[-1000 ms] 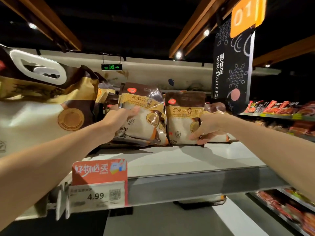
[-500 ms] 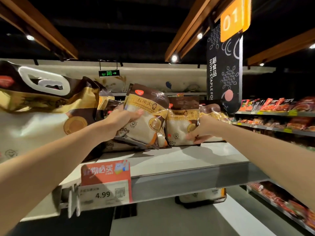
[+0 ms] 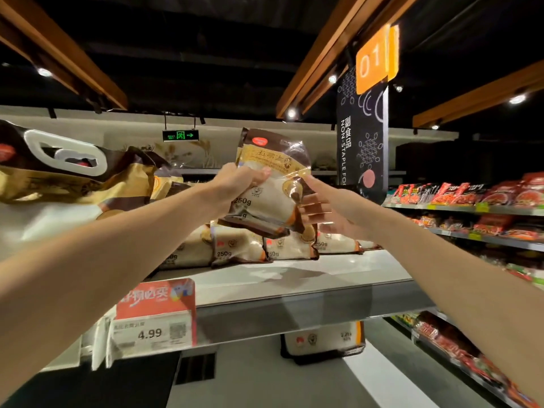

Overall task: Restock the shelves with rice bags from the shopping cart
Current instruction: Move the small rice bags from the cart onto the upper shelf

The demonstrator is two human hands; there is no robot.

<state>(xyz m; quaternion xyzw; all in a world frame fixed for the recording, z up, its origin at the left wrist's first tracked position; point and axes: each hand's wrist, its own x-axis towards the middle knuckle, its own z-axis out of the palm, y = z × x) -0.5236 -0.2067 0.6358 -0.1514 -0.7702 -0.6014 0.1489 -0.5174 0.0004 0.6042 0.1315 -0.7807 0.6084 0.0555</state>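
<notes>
I hold a small brown-and-gold 250g rice bag [image 3: 272, 184] up in the air above the grey shelf [image 3: 294, 278]. My left hand [image 3: 238, 184] grips its left edge, thumb across the front. My right hand [image 3: 319, 209] holds the bag's right side, fingers curled behind it and index finger lying along the edge. Below the lifted bag, several similar small rice bags [image 3: 238, 245] lie in a row at the back of the shelf. The shopping cart is out of view.
A large rice bag with a white handle [image 3: 59, 172] fills the shelf's left side. A red price tag reading 4.99 [image 3: 153, 316] hangs on the shelf's front edge. Red packets [image 3: 471, 195] line the shelves to the right. A black aisle sign [image 3: 362, 136] hangs above.
Both hands have lifted one rice bag off the shelf row and raised it. My right hand left the middle bag and moved onto the lifted bag's right side.
</notes>
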